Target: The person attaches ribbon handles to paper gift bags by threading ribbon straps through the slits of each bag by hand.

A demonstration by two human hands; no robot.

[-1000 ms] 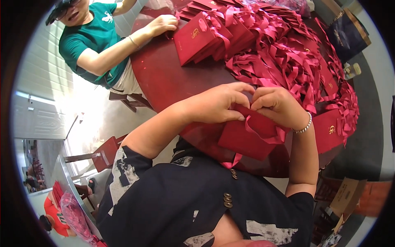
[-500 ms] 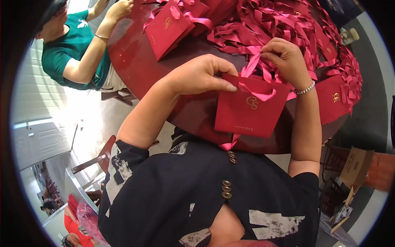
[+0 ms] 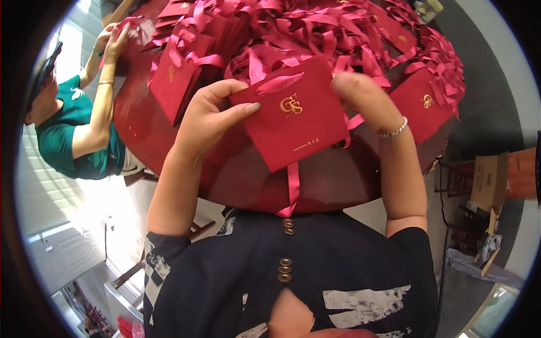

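A red paper gift bag (image 3: 315, 127) with gold print faces me, tilted, above the near part of the table. My left hand (image 3: 209, 115) pinches its upper left corner between thumb and fingers, the thumb lying on the front. A pink ribbon handle (image 3: 280, 84) loops across the bag's top edge. My right hand (image 3: 367, 101) is beside the bag's upper right edge; its fingers are smeared by motion, so whether they grip anything is unclear. Below the bag, a pink ribbon (image 3: 293, 183) hangs down toward the table's near edge.
A big heap of pink ribbons (image 3: 315, 34) and red bags covers the far side of the dark red round table (image 3: 236, 174). One bag (image 3: 173, 84) stands left, another bag (image 3: 422, 104) lies right. A co-worker in green (image 3: 73, 135) sits left. A cardboard box (image 3: 488, 180) is at right.
The bag has been raised and turned, its right side now higher. My right hand has left the ribbon above the bag and moved down to the bag's right edge. The view has shifted.
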